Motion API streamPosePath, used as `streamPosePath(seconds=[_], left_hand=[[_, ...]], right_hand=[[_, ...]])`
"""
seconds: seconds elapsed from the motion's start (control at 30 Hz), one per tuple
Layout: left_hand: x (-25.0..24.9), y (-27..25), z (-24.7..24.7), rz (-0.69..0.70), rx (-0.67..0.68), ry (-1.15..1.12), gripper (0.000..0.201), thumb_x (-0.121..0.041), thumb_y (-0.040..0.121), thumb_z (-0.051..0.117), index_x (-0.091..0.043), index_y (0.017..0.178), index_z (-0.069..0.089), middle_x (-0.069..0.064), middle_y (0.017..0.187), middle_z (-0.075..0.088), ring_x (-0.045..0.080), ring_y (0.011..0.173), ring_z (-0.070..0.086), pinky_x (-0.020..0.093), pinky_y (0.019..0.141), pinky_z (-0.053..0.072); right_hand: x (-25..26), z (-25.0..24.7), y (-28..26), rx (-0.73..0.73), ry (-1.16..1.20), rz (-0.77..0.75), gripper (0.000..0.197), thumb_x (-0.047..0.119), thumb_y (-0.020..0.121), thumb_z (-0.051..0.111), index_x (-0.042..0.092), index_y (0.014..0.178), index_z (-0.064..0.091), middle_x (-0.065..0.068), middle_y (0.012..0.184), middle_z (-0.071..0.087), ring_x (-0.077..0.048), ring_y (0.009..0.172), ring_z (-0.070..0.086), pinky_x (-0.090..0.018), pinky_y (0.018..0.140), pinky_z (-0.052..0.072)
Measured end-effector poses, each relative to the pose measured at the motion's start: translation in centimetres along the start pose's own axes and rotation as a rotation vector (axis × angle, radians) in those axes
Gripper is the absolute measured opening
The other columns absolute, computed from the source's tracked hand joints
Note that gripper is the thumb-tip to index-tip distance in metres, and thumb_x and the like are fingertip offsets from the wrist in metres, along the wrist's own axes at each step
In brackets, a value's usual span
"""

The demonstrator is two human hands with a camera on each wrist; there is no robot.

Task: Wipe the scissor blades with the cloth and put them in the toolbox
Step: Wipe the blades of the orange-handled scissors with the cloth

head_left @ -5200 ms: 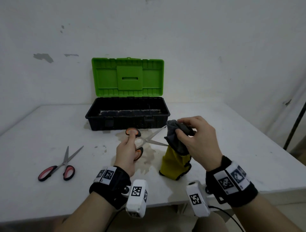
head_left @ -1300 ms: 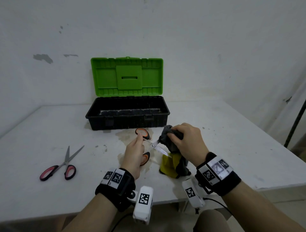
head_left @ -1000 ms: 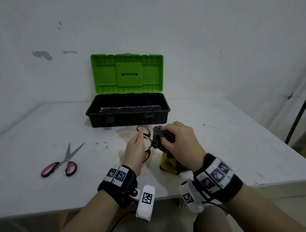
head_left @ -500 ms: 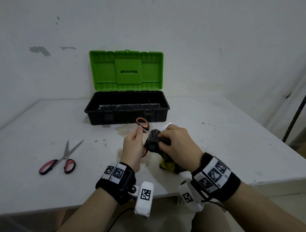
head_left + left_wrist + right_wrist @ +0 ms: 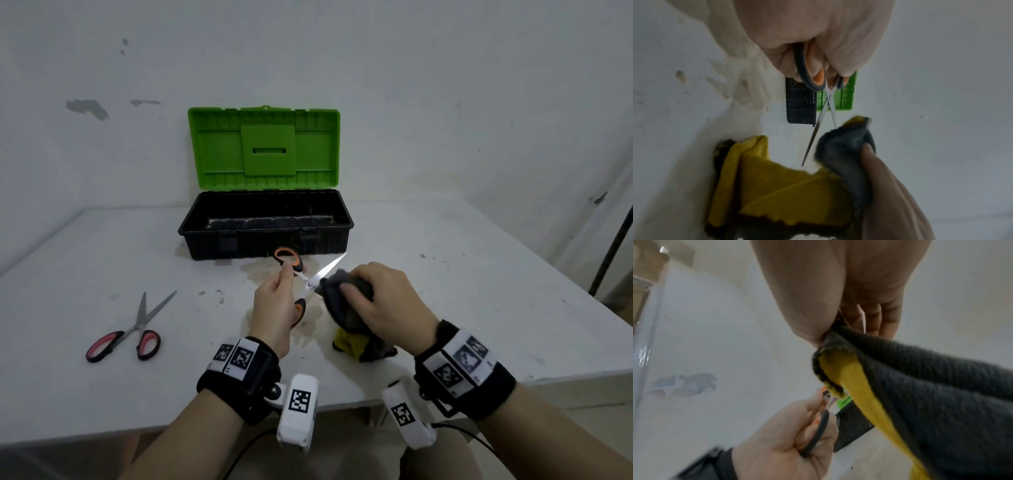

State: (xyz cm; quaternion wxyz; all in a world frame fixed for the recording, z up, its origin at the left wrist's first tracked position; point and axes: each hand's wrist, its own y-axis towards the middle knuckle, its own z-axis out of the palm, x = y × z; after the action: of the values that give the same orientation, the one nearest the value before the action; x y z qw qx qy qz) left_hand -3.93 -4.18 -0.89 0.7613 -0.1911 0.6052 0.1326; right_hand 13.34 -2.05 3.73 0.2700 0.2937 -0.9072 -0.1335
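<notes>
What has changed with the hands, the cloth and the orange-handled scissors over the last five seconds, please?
The right hand has slid the grey-and-yellow cloth along the lower blade toward the pivot of the open orange-handled scissors, leaving the upper blade bare. The left hand still grips the handles. The red-handled scissors and the open green-lidded black toolbox stayed put.

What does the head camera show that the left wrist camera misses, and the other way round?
Only the head view shows the red-handled scissors lying on the white table, both wristbands, and the whole open toolbox. Only the left wrist view shows the cloth's yellow side spread wide beneath the blades. Both show the left hand holding the orange-handled scissors, blades apart, and the right hand gripping the cloth around one blade.
</notes>
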Motion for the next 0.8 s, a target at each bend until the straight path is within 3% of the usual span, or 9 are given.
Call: streamPosePath(seconds=[0.1, 0.17, 0.3, 0.4, 0.47, 0.57, 0.67, 0.73, 0.8], left_hand=[[0.0, -0.2, 0.3, 0.000, 0.002, 0.037, 0.041, -0.052, 0.103, 0.044, -0.029, 0.096, 0.078, -0.006, 0.062, 0.029, 0.013, 0.056, 0.026, 0.027, 0.056, 0.028], [0.0, -0.3, 0.4, -0.002, 0.005, 0.065, 0.039, -0.050, 0.104, 0.044, -0.029, 0.101, 0.076, -0.006, 0.065, 0.029, 0.012, 0.058, 0.028, 0.025, 0.056, 0.028], [-0.2, -0.5, 0.5, -0.007, 0.022, 0.059, 0.035, -0.046, 0.105, 0.046, -0.025, 0.106, 0.074, -0.006, 0.067, 0.036, 0.011, 0.061, 0.035, 0.024, 0.057, 0.033], [-0.3, -0.4, 0.5, 0.003, 0.019, 0.052, 0.035, -0.049, 0.103, 0.048, -0.029, 0.094, 0.076, -0.006, 0.062, 0.029, 0.012, 0.056, 0.027, 0.026, 0.053, 0.028], [-0.4, -0.4, 0.4, 0.010, 0.024, 0.063, 0.036, -0.051, 0.101, 0.049, -0.031, 0.088, 0.076, -0.008, 0.058, 0.030, 0.013, 0.055, 0.025, 0.027, 0.053, 0.027], [-0.3, -0.5, 0.6, 0.033, 0.037, 0.058, 0.033, -0.048, 0.102, 0.050, -0.033, 0.088, 0.076, -0.009, 0.056, 0.037, 0.013, 0.058, 0.031, 0.026, 0.055, 0.031], [0.1, -0.6, 1.1, 0.077, 0.057, 0.034, 0.031, -0.045, 0.103, 0.051, -0.035, 0.089, 0.077, -0.003, 0.083, 0.065, 0.016, 0.077, 0.055, 0.026, 0.068, 0.044], [-0.1, -1.0, 1.4, 0.084, 0.064, 0.007, 0.029, -0.042, 0.104, 0.050, -0.030, 0.096, 0.076, -0.006, 0.094, 0.073, 0.007, 0.080, 0.065, 0.015, 0.062, 0.049], [-0.3, -1.2, 1.6, 0.043, 0.087, -0.035, 0.024, -0.040, 0.104, 0.051, -0.033, 0.097, 0.073, -0.013, 0.093, 0.071, -0.005, 0.076, 0.064, 0.012, 0.057, 0.048]], right_hand=[[0.1, -1.2, 0.4, -0.101, 0.137, 0.112, 0.021, 0.029, 0.099, 0.042, 0.014, 0.087, 0.052, 0.000, 0.083, 0.054, -0.016, 0.076, 0.049, -0.025, 0.062, 0.030], [0.2, -1.9, 0.6, -0.119, 0.187, 0.131, 0.013, 0.026, 0.100, 0.042, 0.016, 0.094, 0.048, 0.004, 0.080, 0.056, -0.013, 0.071, 0.052, -0.022, 0.058, 0.034], [0.8, -2.3, 0.9, -0.148, 0.188, 0.016, 0.013, 0.015, 0.098, 0.044, 0.020, 0.109, 0.047, 0.015, 0.079, 0.059, -0.001, 0.069, 0.055, -0.011, 0.060, 0.038], [1.7, -2.0, 0.7, -0.159, 0.076, 0.010, 0.016, 0.025, 0.096, 0.043, 0.023, 0.107, 0.053, 0.002, 0.094, 0.056, -0.014, 0.085, 0.052, -0.024, 0.073, 0.039], [2.3, -1.6, 0.4, -0.098, 0.058, 0.044, 0.026, 0.031, 0.097, 0.038, 0.021, 0.115, 0.054, 0.000, 0.100, 0.051, -0.019, 0.088, 0.052, -0.032, 0.080, 0.043], [3.0, -0.9, 0.3, -0.056, -0.025, -0.040, 0.033, 0.021, 0.098, 0.039, 0.016, 0.128, 0.051, -0.003, 0.110, 0.050, -0.026, 0.090, 0.056, -0.042, 0.080, 0.048], [3.4, 0.3, 0.9, -0.043, -0.037, -0.123, 0.032, 0.014, 0.097, 0.046, 0.017, 0.128, 0.050, -0.002, 0.112, 0.052, -0.024, 0.087, 0.056, -0.040, 0.072, 0.049], [3.3, 1.3, 0.9, -0.028, -0.058, -0.163, 0.025, 0.015, 0.097, 0.050, 0.021, 0.120, 0.057, 0.003, 0.106, 0.053, -0.019, 0.083, 0.057, -0.037, 0.067, 0.050], [2.8, 2.1, 0.8, -0.020, -0.079, -0.175, 0.027, 0.018, 0.095, 0.053, 0.023, 0.121, 0.059, 0.005, 0.104, 0.056, -0.017, 0.085, 0.058, -0.034, 0.067, 0.052]])
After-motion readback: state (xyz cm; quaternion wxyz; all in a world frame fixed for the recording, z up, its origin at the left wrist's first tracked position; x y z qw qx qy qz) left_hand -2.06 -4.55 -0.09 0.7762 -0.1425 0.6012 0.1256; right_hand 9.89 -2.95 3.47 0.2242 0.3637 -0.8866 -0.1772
